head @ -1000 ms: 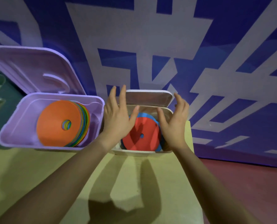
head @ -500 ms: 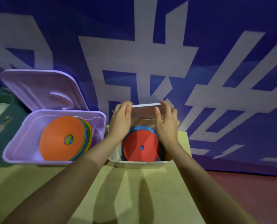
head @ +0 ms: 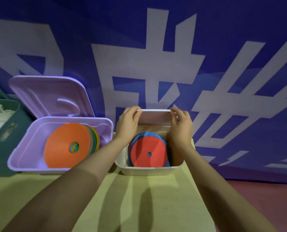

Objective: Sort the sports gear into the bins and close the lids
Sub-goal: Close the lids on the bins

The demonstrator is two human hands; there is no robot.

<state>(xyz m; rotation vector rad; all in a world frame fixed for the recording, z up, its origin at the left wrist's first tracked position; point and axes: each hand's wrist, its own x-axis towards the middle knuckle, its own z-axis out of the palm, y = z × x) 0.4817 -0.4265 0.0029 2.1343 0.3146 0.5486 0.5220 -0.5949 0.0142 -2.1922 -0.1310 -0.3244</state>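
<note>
Left hand (head: 128,122) and right hand (head: 181,123) pinch the raised white lid (head: 155,117) by its corners. White bin (head: 149,169) at the tabletop's (head: 139,206) far edge holds red and blue discs (head: 148,153); purple bin (head: 28,158) stands open beside it.

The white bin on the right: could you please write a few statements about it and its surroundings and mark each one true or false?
1. Both hands grip the white bin's lid. True: the left hand and the right hand hold the top edge of the white lid.
2. The white bin is already closed. False: its lid is raised and the red disc inside shows.
3. An orange disc fronts the stack in the purple bin. True.
4. The purple lid is shut. False: it stands open behind its bin.
</note>
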